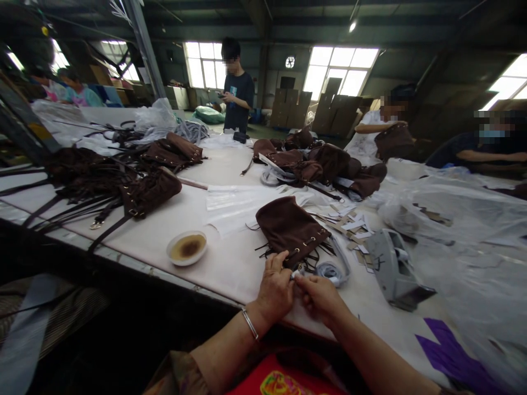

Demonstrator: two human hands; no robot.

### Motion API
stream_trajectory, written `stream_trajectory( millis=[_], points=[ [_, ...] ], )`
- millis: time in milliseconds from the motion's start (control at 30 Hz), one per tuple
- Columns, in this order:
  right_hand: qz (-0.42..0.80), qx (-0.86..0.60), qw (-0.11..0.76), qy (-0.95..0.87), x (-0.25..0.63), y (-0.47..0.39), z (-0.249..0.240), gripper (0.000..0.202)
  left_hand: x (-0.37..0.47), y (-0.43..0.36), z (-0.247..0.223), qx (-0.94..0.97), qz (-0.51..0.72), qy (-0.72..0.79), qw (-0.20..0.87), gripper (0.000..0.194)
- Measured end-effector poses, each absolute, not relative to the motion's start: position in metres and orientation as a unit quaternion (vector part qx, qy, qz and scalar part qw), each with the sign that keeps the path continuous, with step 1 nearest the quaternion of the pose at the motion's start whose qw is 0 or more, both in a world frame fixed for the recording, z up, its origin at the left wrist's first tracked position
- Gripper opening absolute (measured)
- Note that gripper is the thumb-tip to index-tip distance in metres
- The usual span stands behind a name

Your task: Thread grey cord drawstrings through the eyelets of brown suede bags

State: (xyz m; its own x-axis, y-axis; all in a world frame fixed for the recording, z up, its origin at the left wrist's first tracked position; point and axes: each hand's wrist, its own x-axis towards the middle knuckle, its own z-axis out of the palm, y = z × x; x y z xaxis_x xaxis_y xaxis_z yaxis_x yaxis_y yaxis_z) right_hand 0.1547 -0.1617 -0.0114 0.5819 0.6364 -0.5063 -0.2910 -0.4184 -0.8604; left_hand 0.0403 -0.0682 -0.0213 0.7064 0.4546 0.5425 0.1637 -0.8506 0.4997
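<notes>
A dark brown drawstring bag (290,225) with gold eyelets and fringe lies on its side in front of me, its eyelet edge towards my hands. My left hand (276,282) is closed at that edge, fingers against the fringe, with thumb and forefinger at a small piece of whitish wrapping (297,272). My right hand (321,296) pinches the same wrapping from the right. Just beyond my right hand a grey strap in clear plastic (329,270) lies coiled beside the bag. What sits inside the pinched wrapping is hidden by my fingers.
A white bowl of brownish liquid (187,248) stands left, near the table edge. A grey tape dispenser (397,269) stands right, beside scattered card tags (356,227) and plastic bags (461,214). Brown bags are piled left (152,192) and behind (325,162). Several people are around the table.
</notes>
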Motion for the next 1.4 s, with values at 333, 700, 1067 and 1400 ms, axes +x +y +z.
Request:
stream_trajectory(
  millis=[333,700,1067,1400],
  points=[
    [0.454,-0.664,0.581,-0.123,0.150,-0.165,-0.006,0.041,0.042,-0.067,-0.011,0.892,0.347,0.183,0.225,0.012],
    [0.342,-0.646,0.636,-0.250,0.145,-0.159,0.005,0.033,0.034,-0.045,0.016,0.821,0.262,0.232,0.450,0.010],
    [0.229,-0.678,0.558,-0.420,0.157,-0.151,0.007,0.027,0.020,-0.030,0.027,0.818,0.220,0.163,0.506,0.019],
    [0.194,-0.672,0.544,-0.463,0.154,-0.155,0.010,0.021,0.016,-0.029,0.022,0.812,0.237,0.143,0.514,0.021]
  ],
)
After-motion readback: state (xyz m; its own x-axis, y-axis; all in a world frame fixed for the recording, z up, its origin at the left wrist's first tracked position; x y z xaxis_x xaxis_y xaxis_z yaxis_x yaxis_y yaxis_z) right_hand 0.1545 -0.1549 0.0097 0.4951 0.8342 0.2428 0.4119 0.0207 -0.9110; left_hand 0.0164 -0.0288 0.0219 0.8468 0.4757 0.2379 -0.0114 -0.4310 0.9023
